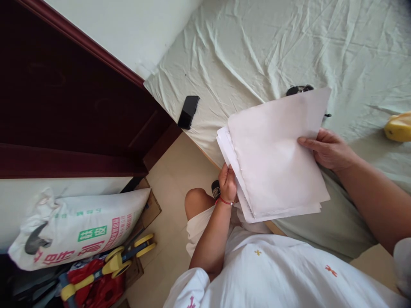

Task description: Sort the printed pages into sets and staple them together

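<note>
We have the stack of papers (276, 162) raised over our lap at the edge of the bed (321, 47), supported from both sides, probably because loose sheets would sag or slide with only one hand on them. Our left grip (227, 184) pinches the projecting left edges of the lower sheets; the top one sits offset to the right, so those edges are exposed there. Our right grip (332, 149) pinches the right side, thumb flat on the blank top page and fingers tucked behind, which likely keeps the wide face from flopping. How many sheets each grip catches, we cannot tell.

The phone (189, 112) lies near the bed's corner, well apart from the papers, and the sunglasses (299, 90) lie partly hidden beyond the top edge; both seem set aside to leave our hands free.
</note>
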### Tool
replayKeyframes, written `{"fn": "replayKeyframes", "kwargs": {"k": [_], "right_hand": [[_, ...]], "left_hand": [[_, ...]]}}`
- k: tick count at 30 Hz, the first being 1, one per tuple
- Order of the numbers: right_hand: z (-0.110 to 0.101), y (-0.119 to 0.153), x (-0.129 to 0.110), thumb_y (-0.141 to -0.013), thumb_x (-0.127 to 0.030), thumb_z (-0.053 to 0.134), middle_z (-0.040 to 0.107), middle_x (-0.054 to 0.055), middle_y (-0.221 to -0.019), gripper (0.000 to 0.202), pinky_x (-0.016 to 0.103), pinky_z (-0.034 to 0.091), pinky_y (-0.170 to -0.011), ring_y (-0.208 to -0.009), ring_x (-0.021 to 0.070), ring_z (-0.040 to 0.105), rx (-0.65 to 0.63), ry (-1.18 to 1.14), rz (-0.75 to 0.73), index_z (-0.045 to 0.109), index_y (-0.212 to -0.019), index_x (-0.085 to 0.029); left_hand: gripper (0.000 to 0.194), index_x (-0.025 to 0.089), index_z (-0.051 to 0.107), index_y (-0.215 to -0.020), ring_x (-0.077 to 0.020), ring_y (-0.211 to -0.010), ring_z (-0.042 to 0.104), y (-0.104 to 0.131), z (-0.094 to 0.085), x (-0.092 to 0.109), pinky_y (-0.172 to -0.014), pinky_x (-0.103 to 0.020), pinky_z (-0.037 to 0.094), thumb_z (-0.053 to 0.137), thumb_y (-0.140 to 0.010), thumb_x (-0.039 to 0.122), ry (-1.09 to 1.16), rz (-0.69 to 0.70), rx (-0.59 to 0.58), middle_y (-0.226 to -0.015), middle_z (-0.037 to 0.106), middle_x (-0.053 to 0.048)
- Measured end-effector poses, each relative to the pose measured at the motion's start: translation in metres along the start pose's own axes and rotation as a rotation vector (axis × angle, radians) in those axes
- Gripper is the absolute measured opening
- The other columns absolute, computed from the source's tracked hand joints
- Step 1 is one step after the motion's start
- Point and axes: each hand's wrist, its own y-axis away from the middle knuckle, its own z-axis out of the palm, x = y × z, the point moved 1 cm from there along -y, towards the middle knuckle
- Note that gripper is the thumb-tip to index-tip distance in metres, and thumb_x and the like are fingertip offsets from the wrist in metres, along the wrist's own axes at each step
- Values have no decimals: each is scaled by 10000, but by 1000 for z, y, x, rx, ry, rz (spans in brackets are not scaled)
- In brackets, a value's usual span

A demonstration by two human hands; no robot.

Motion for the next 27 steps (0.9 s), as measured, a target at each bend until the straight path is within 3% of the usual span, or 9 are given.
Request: {"fn": "replayKeyframes", "kwargs": {"k": [6, 9, 13, 20, 27], "right_hand": [[-2, -4, -7, -683, -293, 933, 833, 30, -974, 293, 414, 673, -839, -838, 248, 786, 164, -103, -181, 817, -951, -266], [-5, -8, -13, -658, -240, 909, 834, 38, -993, 271, 435, 673, -869, -956, 280, 790, 243, -159, -211, 810, -910, -261], [-10, -14, -17, -557, -168, 896, 817, 36, -863, 239, 464, 685, -842, -1005, 324, 789, 347, -298, -247, 709, -688, -242], [-13, -17, -20, -502, -177, 898, 826, 89, -976, 268, 541, 691, -867, -1143, 405, 749, 354, -374, -270, 703, -682, -213], [-15, -16, -21, -475, -210, 930, 822, 105, -1014, 305, 569, 698, -818, -1108, 431, 757, 352, -351, -263, 720, -696, -208]], "left_hand": [[416, 238, 788, -1193, -255, -1233, 709, 1, 5, 3, -1098, -348, 517, 674, -971, 570, 95, -34, -17, -1238, 794, -75], [428, 237, 783, -1205, -255, -1223, 716, 1, 4, 2, -1097, -365, 527, 683, -964, 576, 104, -36, -35, -1256, 792, -79], [425, 251, 767, -1239, -245, -1190, 727, 1, 3, -1, -1064, -379, 553, 665, -980, 572, 154, -58, -75, -1258, 792, -68], [408, 258, 771, -1219, -234, -1172, 728, -1, 6, 1, -1060, -374, 549, 673, -975, 571, 171, -54, -84, -1236, 797, -67], [430, 243, 781, -1195, -239, -1162, 732, -1, 8, 5, -1055, -380, 551, 696, -953, 589, 186, -66, -74, -1220, 801, -76]]}}
